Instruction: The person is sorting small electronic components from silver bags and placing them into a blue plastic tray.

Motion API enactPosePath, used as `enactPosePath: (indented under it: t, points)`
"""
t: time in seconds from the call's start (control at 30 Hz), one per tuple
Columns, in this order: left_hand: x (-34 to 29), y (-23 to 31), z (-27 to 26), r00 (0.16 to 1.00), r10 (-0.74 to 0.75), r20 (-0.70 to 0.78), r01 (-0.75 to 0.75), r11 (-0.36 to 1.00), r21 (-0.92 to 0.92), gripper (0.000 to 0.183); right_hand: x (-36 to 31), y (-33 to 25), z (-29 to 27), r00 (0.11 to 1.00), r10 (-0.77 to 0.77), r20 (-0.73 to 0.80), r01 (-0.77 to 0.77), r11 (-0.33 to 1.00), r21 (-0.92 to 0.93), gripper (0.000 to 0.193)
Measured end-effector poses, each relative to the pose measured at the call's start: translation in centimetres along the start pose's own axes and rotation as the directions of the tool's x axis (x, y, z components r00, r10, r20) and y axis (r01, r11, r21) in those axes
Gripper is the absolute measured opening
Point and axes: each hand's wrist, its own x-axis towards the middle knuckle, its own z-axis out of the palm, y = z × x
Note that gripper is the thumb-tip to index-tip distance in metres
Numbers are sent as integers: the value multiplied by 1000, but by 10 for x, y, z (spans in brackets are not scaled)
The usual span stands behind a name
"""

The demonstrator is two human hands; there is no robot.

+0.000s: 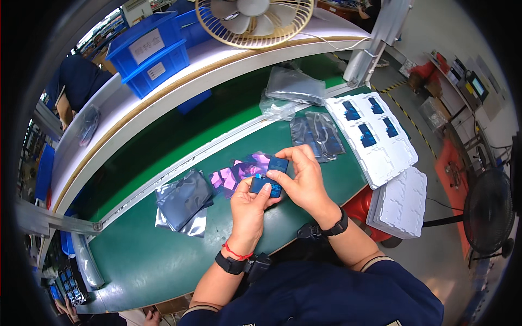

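Note:
Both hands meet over the middle of the green bench. My left hand [249, 209] pinches the lower part of a small dark blue circuit board [261, 186] between thumb and fingers. At its upper right part, the thumb and forefinger of my right hand [302, 180] grip the board too. Whether this is one piece or two pressed together, I cannot tell. Just beyond my left fingertips lie shiny purple-pink film pouches [223, 180]. A stack of grey, see-through antistatic bags [185, 200] rests to the left of my hands.
At the right, a white foam tray [391, 151] carries several blue boards, with more white trays [403, 204] beside it. More bags [318, 135] and a clear plastic bundle [296, 85] lie at the back. The shelf holds blue bins [157, 76] and a fan [254, 22].

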Motion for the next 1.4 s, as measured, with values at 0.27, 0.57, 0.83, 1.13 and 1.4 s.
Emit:
enactPosePath:
  t: [0.27,0.57,0.83,1.13,1.4]
  points:
    - [-6,2,-11,997,53,-55,-46,990,133,26,-3,1,8,844,390,368,-534,551,641,31]
    - [-28,81,-112,878,408,250,-125,-308,943,61,-3,19,-17,850,423,313,-522,601,605,18]
    - [-26,75,-136,898,420,127,-70,-150,986,16,-8,13,-23,847,394,357,-531,611,587,19]
    - [-35,91,-133,920,269,286,-272,-90,958,16,-5,1,-25,848,335,410,-528,593,608,22]
    - [-33,86,-113,908,392,-145,36,270,962,18,-1,-9,-28,888,274,369,-456,624,634,24]
